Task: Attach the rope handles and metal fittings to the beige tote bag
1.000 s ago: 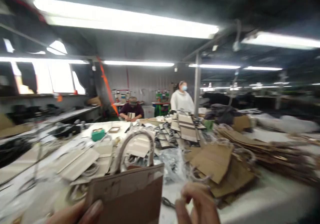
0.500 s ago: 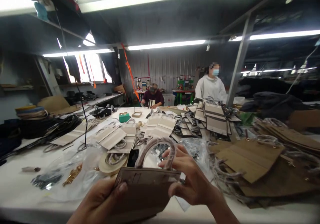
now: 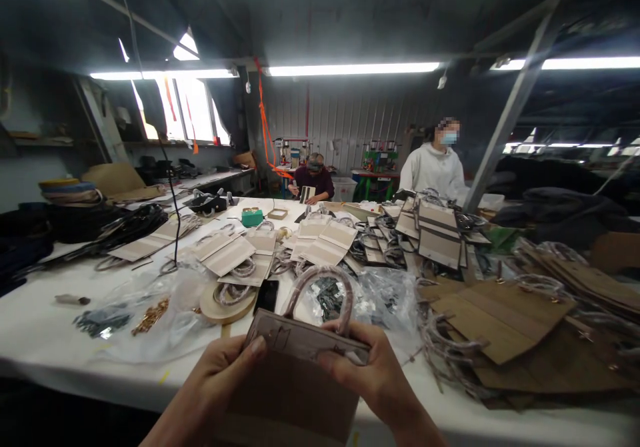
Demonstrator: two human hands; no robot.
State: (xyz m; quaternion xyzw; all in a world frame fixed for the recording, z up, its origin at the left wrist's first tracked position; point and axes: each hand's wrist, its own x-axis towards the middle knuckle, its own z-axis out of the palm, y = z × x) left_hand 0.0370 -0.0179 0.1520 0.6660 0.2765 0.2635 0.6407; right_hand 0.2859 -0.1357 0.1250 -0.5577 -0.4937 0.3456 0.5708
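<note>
A brown handbag panel (image 3: 295, 387) with a plastic-wrapped loop handle (image 3: 320, 272) is held up over the near table edge. My left hand (image 3: 220, 374) grips its upper left corner, thumb on the face. At the upper right, my right hand (image 3: 370, 367) closes on the panel below the handle's end, thumb pressed on the face and fingers behind the edge. Behind the panel lies a plastic bag of small dark metal pieces (image 3: 330, 297). Gold-coloured fittings (image 3: 151, 315) rest on clear plastic to the left, near a tape roll (image 3: 225, 307) and a black phone (image 3: 266, 295).
Stacked brown panels with handles (image 3: 505, 320) cover the right of the white table (image 3: 40, 334). Beige panels (image 3: 320, 240) lie across the middle. A co-worker in white (image 3: 433, 167) stands at the far right; another person (image 3: 315, 180) sits opposite. A black cord (image 3: 175, 214) hangs at left.
My right hand has moved from beside the handle down onto the panel's upper right edge and closed on it. The panel is now tilted, showing more of its face. The view has dipped.
</note>
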